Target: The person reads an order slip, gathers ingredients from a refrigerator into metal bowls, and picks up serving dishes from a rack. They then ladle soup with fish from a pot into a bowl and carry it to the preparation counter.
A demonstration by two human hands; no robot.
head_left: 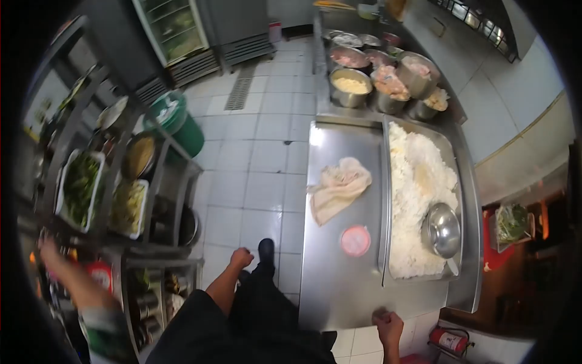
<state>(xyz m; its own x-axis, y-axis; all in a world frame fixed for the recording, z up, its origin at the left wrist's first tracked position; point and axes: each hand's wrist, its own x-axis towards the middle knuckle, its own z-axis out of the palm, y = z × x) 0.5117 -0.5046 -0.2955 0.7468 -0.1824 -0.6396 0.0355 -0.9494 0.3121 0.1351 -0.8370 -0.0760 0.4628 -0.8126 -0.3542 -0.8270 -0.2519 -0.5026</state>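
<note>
My left hand (242,259) hangs over the floor beside my leg, its fingers curled in and nothing visible in them. At the near edge of the steel counter (345,285), my right hand (390,329) is closed, with a small brownish thing (381,314) at its fingers that is too blurred to name. A crumpled beige cloth (342,188) lies farther up the counter, and a round pink-and-white lid or tub (355,241) sits below it. To their right is a metal tray (386,200) of white rice (415,176), with a shiny steel bowl (444,229) resting on the rice.
Several steel pots (351,88) of food crowd the counter's far end. Left stand shelves with a tray of greens (80,188) and a green bin (185,130). Another person's arm (79,282) reaches in at lower left. A fire extinguisher (448,341) stands lower right.
</note>
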